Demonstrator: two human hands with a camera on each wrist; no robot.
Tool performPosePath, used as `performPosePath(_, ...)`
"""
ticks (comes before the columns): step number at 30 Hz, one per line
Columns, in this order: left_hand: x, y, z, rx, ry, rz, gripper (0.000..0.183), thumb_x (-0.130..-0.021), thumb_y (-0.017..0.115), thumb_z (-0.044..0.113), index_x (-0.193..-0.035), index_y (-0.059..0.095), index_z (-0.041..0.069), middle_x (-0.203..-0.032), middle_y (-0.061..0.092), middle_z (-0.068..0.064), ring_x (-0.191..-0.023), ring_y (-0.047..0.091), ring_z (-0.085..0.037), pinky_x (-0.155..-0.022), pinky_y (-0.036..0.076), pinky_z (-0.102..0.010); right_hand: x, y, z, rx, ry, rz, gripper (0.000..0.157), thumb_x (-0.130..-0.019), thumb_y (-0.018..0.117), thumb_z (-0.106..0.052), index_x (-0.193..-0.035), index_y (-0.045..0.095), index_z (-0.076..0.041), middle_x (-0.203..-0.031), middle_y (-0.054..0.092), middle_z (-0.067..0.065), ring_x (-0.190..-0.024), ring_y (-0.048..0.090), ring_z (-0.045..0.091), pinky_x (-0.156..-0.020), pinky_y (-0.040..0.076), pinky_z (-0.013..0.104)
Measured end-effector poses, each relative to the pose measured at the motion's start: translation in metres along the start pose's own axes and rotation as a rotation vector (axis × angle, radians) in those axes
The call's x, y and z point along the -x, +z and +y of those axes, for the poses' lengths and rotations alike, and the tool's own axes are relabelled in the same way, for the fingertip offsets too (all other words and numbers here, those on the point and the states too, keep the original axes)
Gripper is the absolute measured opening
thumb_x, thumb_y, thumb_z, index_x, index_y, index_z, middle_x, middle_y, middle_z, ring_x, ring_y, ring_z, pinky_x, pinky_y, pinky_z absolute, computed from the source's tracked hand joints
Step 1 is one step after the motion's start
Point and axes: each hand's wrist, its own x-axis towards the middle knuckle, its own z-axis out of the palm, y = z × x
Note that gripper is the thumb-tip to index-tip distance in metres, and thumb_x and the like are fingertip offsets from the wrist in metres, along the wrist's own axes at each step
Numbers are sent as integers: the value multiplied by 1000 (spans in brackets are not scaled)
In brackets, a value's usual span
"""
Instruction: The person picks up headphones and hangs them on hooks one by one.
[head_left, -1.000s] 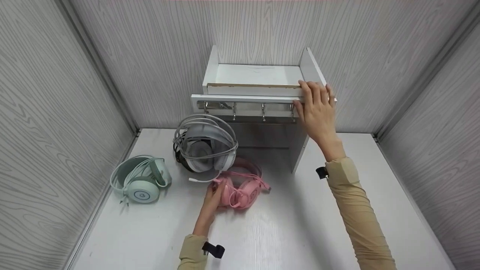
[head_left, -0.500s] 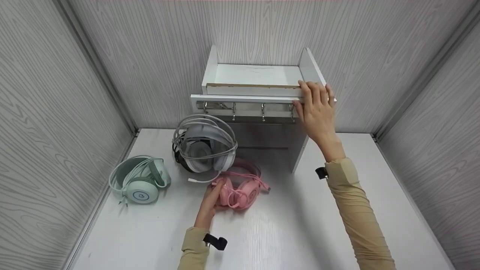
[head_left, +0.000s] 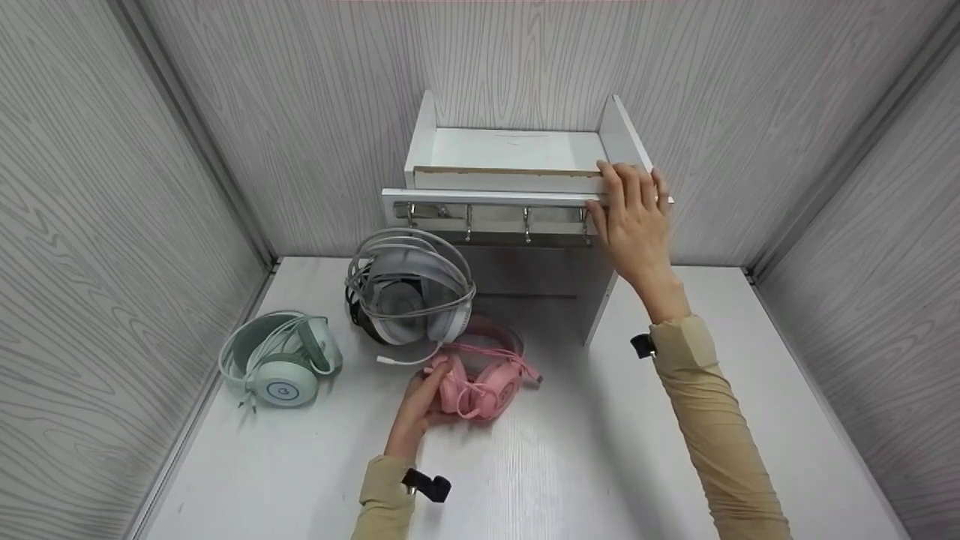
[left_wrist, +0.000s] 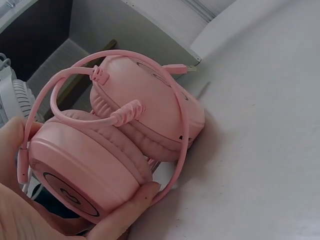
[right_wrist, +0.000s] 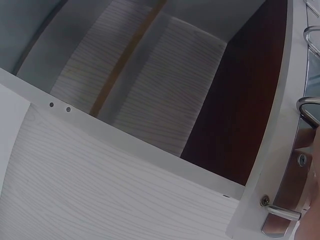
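My left hand [head_left: 412, 411] grips one ear cup of a pink headset [head_left: 501, 384], low over the table in front of the shelf. In the left wrist view, the thumb and fingers hold that ear cup [left_wrist: 85, 155] from both sides, and a looped pink cable [left_wrist: 184, 120] crosses the other cup. My right hand [head_left: 637, 217] holds the right end of the front board of a white shelf [head_left: 487, 197], fingers over the top and thumb at the front. Only an edge of this hand [right_wrist: 312, 200] enters the right wrist view, beside the hook rail.
A white headset [head_left: 450, 324] wrapped in its cable is at the left hook, overlapping the pink one's band. Several metal hooks [head_left: 526, 225] line the shelf front. A mint-green headset [head_left: 283, 386] lies on the table's left. Wood-grain walls [head_left: 862, 150] enclose the table.
My left hand has shifted very slightly at the pink headset, which stays in nearly the same place. The right hand and the shelf have not moved.
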Motion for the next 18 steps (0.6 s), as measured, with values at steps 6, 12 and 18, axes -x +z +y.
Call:
performPosePath(6, 3, 2, -1, -3, 33, -3, 51, -89, 61, 40, -119, 47, 1, -98, 60, -8, -86, 62, -18, -74, 56, -52, -1, 0, 0, 13, 3, -9, 52, -101, 35, -44, -146, 32, -18, -135, 44, 9, -131, 35, 27, -117, 14, 46)
performPosePath(12, 6, 5, -4, -49, 53, -73, 64, -92, 56, 39, -135, 37, -4, -115, 55, -12, -95, 58, -18, -80, 54, -42, -1, 0, -1, 6, -4, 5, 52, -101, 38, -43, -146, 33, -17, -135, 45, 9, -131, 36, 27, -117, 14, 47)
performPosePath(18, 12, 9, -11, -49, 83, -132, 69, -94, 53, 36, -142, 27, -5, -128, 47, -21, -105, 55, -24, -83, 53, -45, -1, 0, -1, 8, -2, -4, 52, -101, 36, -43, -146, 33, -17, -136, 44, 9, -131, 36, 27, -117, 14, 46)
